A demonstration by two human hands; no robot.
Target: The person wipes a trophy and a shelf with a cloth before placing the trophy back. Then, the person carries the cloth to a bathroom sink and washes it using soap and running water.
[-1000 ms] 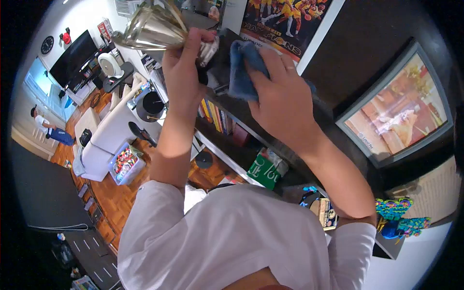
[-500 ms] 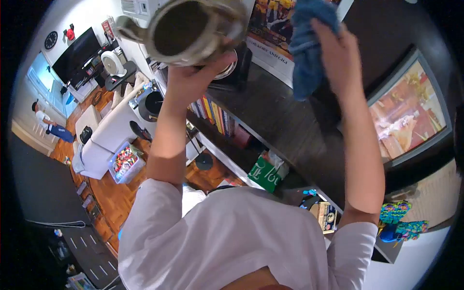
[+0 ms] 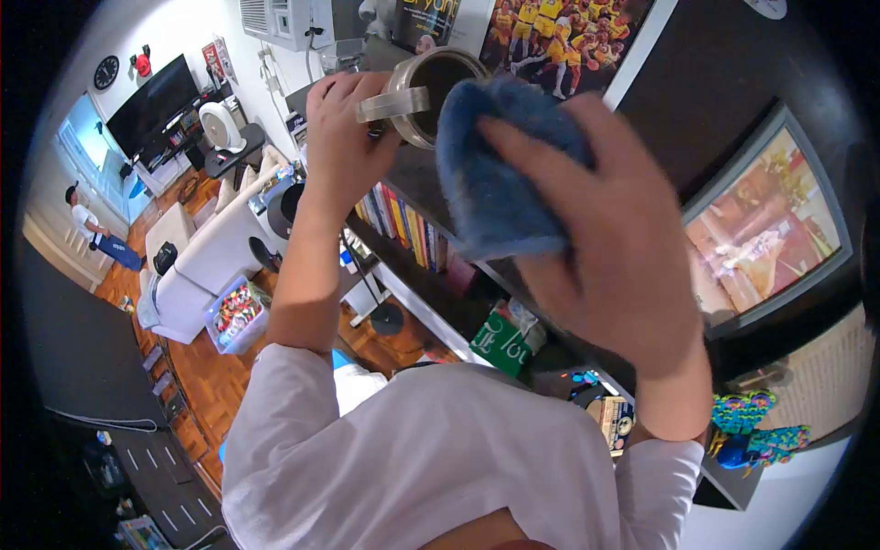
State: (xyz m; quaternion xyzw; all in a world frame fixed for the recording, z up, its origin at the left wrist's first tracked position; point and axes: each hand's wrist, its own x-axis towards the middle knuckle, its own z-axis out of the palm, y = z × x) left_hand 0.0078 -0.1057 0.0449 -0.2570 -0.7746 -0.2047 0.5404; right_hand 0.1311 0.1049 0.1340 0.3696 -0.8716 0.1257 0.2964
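Silver-toned metal cup (image 3: 438,82) in left hand (image 3: 348,128), thick blue fabric cloth (image 3: 509,183) in right hand (image 3: 614,229)

Condition: cup is round, with a smooth, shiny rim, a dark interior and a broad curved metal handle (image 3: 394,104) at its left side. Cloth appears soft and bunched; its edges are slightly blurred.

Orientation: cup's mouth is turned toward the camera. Its long axis runs away from the wearer, strongly foreshortened; the base is hidden.

Location: cup is held up before the dark wood shelf unit (image 3: 417,179), near the lower left of the poster showing players in yellow uniforms (image 3: 573,41).

Grip: left hand grasps the cup on its handle side, fingers curled and thumb below; full finger contact cannot be seen. Right hand clasps the cloth, fingers spread across it. Cloth overlaps the cup's right edge in view; whether they touch cannot be determined.
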